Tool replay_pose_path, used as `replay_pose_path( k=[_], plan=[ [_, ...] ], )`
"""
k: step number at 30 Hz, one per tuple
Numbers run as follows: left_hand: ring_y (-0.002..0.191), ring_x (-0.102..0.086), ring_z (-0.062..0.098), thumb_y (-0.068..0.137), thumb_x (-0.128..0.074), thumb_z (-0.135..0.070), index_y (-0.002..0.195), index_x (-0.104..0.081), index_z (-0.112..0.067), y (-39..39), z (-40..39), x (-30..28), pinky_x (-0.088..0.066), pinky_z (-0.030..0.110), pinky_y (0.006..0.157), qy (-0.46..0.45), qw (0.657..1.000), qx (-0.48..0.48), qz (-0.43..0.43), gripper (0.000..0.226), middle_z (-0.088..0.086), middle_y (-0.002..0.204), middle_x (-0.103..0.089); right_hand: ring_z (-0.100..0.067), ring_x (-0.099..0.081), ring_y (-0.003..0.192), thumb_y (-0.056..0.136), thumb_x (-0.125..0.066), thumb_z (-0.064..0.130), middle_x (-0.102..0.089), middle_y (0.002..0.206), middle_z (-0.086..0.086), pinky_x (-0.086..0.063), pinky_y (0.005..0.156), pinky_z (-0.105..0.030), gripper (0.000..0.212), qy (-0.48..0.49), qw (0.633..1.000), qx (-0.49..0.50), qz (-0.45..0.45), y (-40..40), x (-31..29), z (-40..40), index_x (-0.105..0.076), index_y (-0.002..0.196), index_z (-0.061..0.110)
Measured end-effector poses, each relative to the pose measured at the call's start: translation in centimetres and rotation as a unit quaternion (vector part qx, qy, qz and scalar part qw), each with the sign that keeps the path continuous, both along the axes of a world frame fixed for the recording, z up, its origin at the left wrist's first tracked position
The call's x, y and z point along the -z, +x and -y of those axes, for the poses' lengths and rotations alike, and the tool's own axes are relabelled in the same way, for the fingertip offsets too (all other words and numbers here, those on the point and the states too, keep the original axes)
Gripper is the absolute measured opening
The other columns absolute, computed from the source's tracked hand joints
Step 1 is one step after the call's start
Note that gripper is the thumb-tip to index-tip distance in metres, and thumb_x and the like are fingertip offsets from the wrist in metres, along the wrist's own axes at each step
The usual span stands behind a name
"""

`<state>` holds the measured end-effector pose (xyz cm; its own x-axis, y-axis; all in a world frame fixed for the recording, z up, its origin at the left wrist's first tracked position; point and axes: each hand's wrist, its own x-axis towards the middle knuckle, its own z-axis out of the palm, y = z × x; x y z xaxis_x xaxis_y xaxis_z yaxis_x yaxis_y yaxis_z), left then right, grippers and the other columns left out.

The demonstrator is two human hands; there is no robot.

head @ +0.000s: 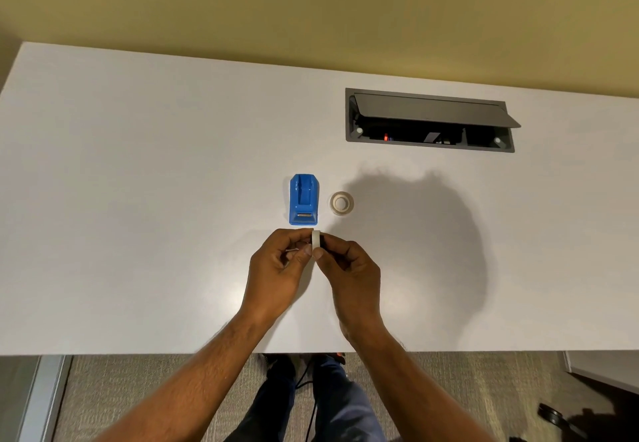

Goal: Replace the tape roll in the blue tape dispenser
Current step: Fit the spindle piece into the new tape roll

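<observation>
Both hands pinch one roll (316, 239) edge-on above the surface near its front edge: left hand (276, 262), right hand (349, 269). Dispenser (304, 199) mid-surface, empty; second roll (342, 202) just beside it. Risk: tight pinch lets roll slip, tape end sticks to fingertips

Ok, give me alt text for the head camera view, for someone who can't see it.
Two bare hands, left hand and right hand, hold a small white tape roll upright between their fingertips above a white table. Just beyond them an empty blue tape dispenser sits with a second tape roll lying flat to its right.
</observation>
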<state>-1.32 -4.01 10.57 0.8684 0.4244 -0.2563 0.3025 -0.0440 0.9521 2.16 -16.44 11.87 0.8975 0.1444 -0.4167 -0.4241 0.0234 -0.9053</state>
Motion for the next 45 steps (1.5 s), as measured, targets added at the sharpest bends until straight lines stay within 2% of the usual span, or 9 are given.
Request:
replay_pose_path(
  k=[5, 11, 22, 29, 35, 40, 45],
  plan=[
    [0.105, -0.07, 0.008, 0.096, -0.068, -0.012, 0.118, -0.072, -0.023, 0.2, 0.0, 0.2, -0.057, 0.022, 0.091, -0.004, 1.0, 0.0, 0.008, 0.025, -0.012, 0.11, -0.075, -0.01, -0.072, 0.106, 0.092, -0.074, 0.022, -0.078, 0.109, 0.009, -0.055, 0.089, -0.019, 0.023, -0.008, 1.0, -0.006, 0.016, 0.1, 0.1, 0.1, -0.077, 0.108, 0.038],
    [0.11, -0.068, 0.006, 0.096, -0.066, -0.011, 0.126, -0.068, -0.022, 0.5, 0.3, 0.2, -0.054, 0.022, 0.096, 0.01, 1.0, 0.022, 0.002, 0.032, -0.007, 0.119, -0.073, -0.009, -0.069, 0.105, 0.096, -0.068, 0.028, -0.073, 0.117, 0.01, -0.052, 0.089, -0.025, 0.023, -0.042, 0.999, -0.018, 0.023, -0.1, 0.2, -0.2, -0.072, 0.102, 0.05],
    [0.105, -0.069, 0.005, 0.089, -0.076, -0.018, 0.121, -0.071, -0.021, 1.4, -0.3, 0.1, -0.054, 0.015, 0.092, -0.014, 1.0, 0.003, -0.009, 0.033, -0.007, 0.114, -0.075, -0.008, -0.072, 0.103, 0.094, -0.072, 0.027, -0.078, 0.107, 0.01, -0.055, 0.083, -0.017, 0.021, -0.031, 0.999, -0.014, 0.004, 0.8, 0.7, -0.6, -0.074, 0.11, 0.04],
    [0.107, -0.069, 0.004, 0.089, -0.077, -0.018, 0.122, -0.07, -0.022, 1.3, -0.7, 0.6, -0.055, 0.016, 0.092, -0.012, 1.0, 0.011, -0.008, 0.034, -0.008, 0.115, -0.074, -0.01, -0.072, 0.105, 0.092, -0.073, 0.024, -0.078, 0.109, 0.008, -0.055, 0.091, -0.027, 0.022, -0.027, 0.999, -0.013, -0.022, 0.9, 1.2, -0.6, -0.075, 0.112, 0.033],
    [0.108, -0.07, 0.006, 0.091, -0.074, -0.009, 0.12, -0.069, -0.024, 0.9, -1.1, 1.0, -0.055, 0.019, 0.093, -0.014, 1.0, 0.013, -0.001, 0.033, -0.008, 0.115, -0.074, -0.011, -0.073, 0.096, 0.085, -0.079, 0.025, -0.076, 0.104, 0.006, -0.057, 0.08, -0.021, 0.026, -0.035, 0.999, 0.006, -0.013, 1.3, 1.3, -0.5, -0.069, 0.106, 0.035],
    [0.103, -0.069, -0.003, 0.091, -0.072, -0.008, 0.119, -0.069, -0.027, 0.8, -1.4, 0.9, -0.051, 0.009, 0.086, -0.011, 1.0, 0.005, 0.003, 0.034, -0.02, 0.108, -0.075, -0.007, -0.07, 0.106, 0.089, -0.077, 0.018, -0.072, 0.115, 0.015, -0.058, 0.087, -0.023, 0.041, -0.053, 0.998, -0.024, -0.016, 1.6, 1.6, -0.6, -0.061, 0.12, 0.041],
    [0.104, -0.069, -0.002, 0.092, -0.071, -0.009, 0.117, -0.068, -0.034, 0.8, -1.5, 0.7, -0.051, 0.009, 0.086, -0.011, 1.0, 0.007, 0.009, 0.036, -0.025, 0.11, -0.073, -0.012, -0.066, 0.116, 0.092, -0.073, 0.016, -0.069, 0.127, 0.009, -0.054, 0.101, -0.036, 0.048, -0.056, 0.997, -0.042, -0.027, 1.6, 1.7, -0.5, -0.058, 0.134, 0.035]
  ],
)
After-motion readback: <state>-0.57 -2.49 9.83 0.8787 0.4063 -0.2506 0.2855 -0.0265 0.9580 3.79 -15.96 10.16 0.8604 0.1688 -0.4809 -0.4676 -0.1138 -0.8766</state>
